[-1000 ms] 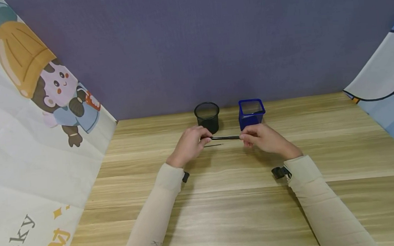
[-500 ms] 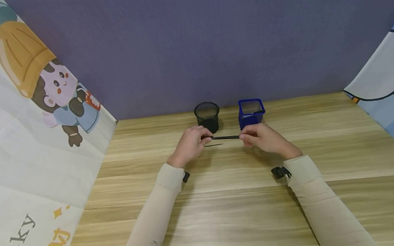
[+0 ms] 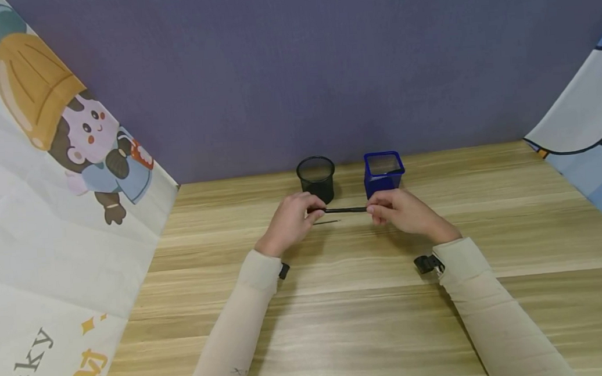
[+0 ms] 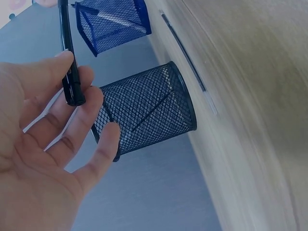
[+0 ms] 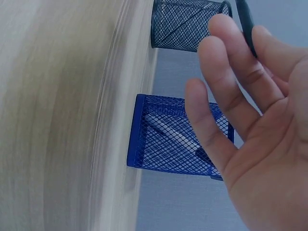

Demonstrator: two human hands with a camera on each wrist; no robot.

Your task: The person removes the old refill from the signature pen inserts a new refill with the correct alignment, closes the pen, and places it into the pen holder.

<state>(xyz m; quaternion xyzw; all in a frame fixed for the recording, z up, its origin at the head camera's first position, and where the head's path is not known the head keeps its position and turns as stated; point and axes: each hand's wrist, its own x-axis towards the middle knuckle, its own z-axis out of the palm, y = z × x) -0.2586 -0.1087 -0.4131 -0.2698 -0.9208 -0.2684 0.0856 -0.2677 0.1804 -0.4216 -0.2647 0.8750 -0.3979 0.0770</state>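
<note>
A black pen (image 3: 345, 210) is held level above the table, one end in each hand. My left hand (image 3: 292, 222) pinches its left end between thumb and fingers, the other fingers spread in the left wrist view. At its right end, my right hand (image 3: 406, 212) pinches it the same way. A thin dark pen refill (image 4: 185, 55) with a clear end lies on the table just below the pen. Behind the left hand stands a round black mesh pen holder (image 3: 318, 188). A square blue mesh pen holder (image 3: 383, 183) stands behind the right hand.
The wood-grain table (image 3: 352, 324) meets a grey-blue panel (image 3: 334, 69) right behind the holders. A pale stick with a dark end (image 5: 175, 134) shows through the blue mesh. Printed white sheets (image 3: 31, 230) flank the table left and right.
</note>
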